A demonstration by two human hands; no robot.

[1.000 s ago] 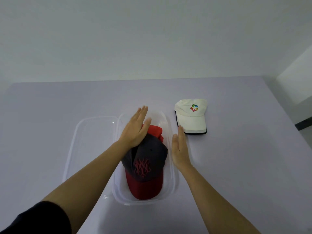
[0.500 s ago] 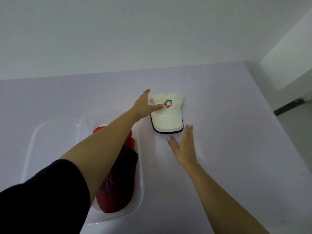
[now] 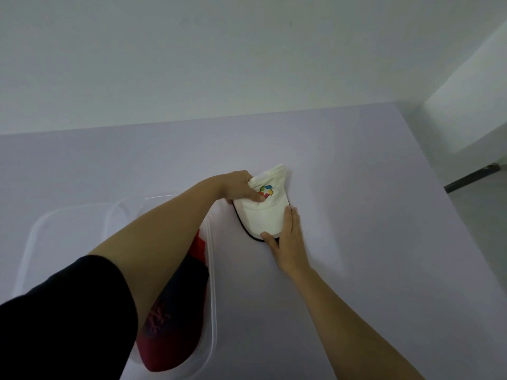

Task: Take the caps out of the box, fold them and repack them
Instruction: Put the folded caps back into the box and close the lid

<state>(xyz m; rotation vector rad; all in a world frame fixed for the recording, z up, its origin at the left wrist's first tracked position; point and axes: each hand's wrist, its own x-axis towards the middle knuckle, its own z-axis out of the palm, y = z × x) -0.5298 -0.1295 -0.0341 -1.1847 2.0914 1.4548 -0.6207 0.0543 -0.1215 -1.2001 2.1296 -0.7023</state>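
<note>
A white cap (image 3: 264, 215) with a coloured logo and a dark brim edge lies on the pale table, right of the box. My left hand (image 3: 239, 187) grips its folded crown from the left, thumb beside the logo. My right hand (image 3: 288, 239) holds the brim from the right, thumb under its front edge. A clear plastic box (image 3: 211, 305) stands at lower left. Inside it lies a dark cap with a red brim (image 3: 175, 319), partly hidden by my left arm.
The clear lid (image 3: 38, 237) lies flat to the left of the box. The pale table (image 3: 370, 215) runs to a right edge (image 3: 450, 215) with floor beyond it. A white wall stands behind the table.
My left hand has closed on the white cap's crown and my right hand has moved up from the table onto its brim. The view has swung further right.
</note>
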